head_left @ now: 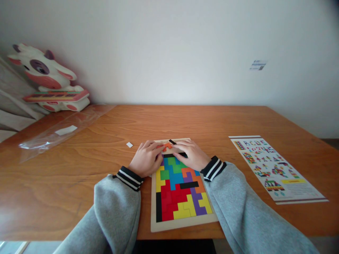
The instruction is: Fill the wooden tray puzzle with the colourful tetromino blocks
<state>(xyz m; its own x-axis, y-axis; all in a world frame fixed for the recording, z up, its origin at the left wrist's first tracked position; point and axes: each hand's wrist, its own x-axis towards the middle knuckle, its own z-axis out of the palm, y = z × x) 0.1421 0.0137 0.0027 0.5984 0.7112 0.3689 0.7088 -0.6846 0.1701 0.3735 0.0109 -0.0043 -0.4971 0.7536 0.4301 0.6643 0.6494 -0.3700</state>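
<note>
A: What fills the wooden table point(185, 120)?

B: A tray puzzle point(182, 223) lies straight ahead of the person, at the near edge, its long axis running away from the body. Colored blocks pack most of it; only the far end shows bare wood.

A: And the hands?

B: Both rest on that far end, so the work lies directly under the fingers, neither hand clearly nearer. The left hand point(145, 159) comes in from the left, fingers curled and pressing down by an orange piece point(167, 145). The right hand point(191, 154) lies flatter, fingers extended over a black piece point(172, 141).

A: Gripping anything?

B: I can't tell; the fingertips touch the pieces, but no closed grasp shows.

A: Elsewhere?

B: A pattern sheet point(275, 169) lies well to the right.
</note>
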